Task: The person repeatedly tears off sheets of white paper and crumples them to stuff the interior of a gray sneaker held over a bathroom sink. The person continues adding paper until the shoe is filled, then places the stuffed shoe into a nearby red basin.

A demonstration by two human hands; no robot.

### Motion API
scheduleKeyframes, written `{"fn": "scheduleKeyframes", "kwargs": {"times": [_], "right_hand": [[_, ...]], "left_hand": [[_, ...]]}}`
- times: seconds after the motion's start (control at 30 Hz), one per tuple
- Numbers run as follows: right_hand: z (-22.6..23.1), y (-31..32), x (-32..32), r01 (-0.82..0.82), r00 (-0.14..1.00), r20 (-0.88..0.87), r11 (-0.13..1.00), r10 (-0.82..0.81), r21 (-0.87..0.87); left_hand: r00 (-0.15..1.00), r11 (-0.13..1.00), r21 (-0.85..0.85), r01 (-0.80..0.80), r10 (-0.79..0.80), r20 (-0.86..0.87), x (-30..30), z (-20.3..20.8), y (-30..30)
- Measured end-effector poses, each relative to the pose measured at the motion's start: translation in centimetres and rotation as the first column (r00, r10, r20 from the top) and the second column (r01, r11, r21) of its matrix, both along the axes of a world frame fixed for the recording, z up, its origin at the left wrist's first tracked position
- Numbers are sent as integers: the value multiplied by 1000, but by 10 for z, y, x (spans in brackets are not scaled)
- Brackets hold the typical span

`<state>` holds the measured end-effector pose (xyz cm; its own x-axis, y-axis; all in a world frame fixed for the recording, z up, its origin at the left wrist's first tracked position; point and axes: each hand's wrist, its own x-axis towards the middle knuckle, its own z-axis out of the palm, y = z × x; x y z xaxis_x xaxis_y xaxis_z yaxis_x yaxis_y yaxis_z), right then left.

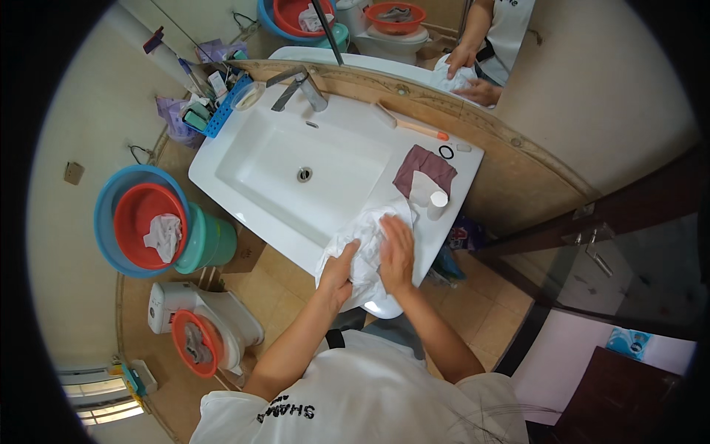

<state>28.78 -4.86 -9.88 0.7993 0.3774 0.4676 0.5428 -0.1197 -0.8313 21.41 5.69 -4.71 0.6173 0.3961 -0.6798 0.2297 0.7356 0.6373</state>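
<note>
A crumpled white cloth [360, 255] is spread over the front rim of the white washbasin, at its right end. My left hand [339, 272] grips the cloth's near left side, thumb on top. On the right side of the cloth lies my right hand [397, 255], its fingers stretched out and slightly blurred. The cloth hides what is under it. Just beyond my right hand stands a white bottle [436, 203]. A folded mauve cloth [423, 167] rests on the counter behind the bottle.
The washbasin [255, 159] has a chrome faucet [303, 90] at the back. A blue basket [228, 111], an orange-handled brush [421, 127] and a black ring [446, 152] sit along its edge. Left are nested tubs [111, 222] and a toilet [240, 325] bearing an orange basin [181, 348].
</note>
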Motion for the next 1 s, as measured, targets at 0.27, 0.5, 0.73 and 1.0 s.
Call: {"fn": "scheduleKeyframes", "kwargs": {"times": [0.27, 0.5, 0.73, 1.0], "right_hand": [[-10, 25, -36, 46, 997, 57, 997, -49, 61], [-8, 25, -32, 70, 994, 72, 994, -77, 89], [-1, 12, -23, -63, 998, 29, 995, 61, 79], [-3, 8, -18, -92, 993, 82, 995, 89, 37]], "left_hand": [[997, 996, 35, 80, -81, 14, -2, 3, -2], [996, 994, 58, 88, -86, -25, 1, 8, -2], [988, 982, -121, 146, -140, 58, -4, 9, 10], [988, 981, -169, 89, -65, 142, -11, 23, 10]]}}
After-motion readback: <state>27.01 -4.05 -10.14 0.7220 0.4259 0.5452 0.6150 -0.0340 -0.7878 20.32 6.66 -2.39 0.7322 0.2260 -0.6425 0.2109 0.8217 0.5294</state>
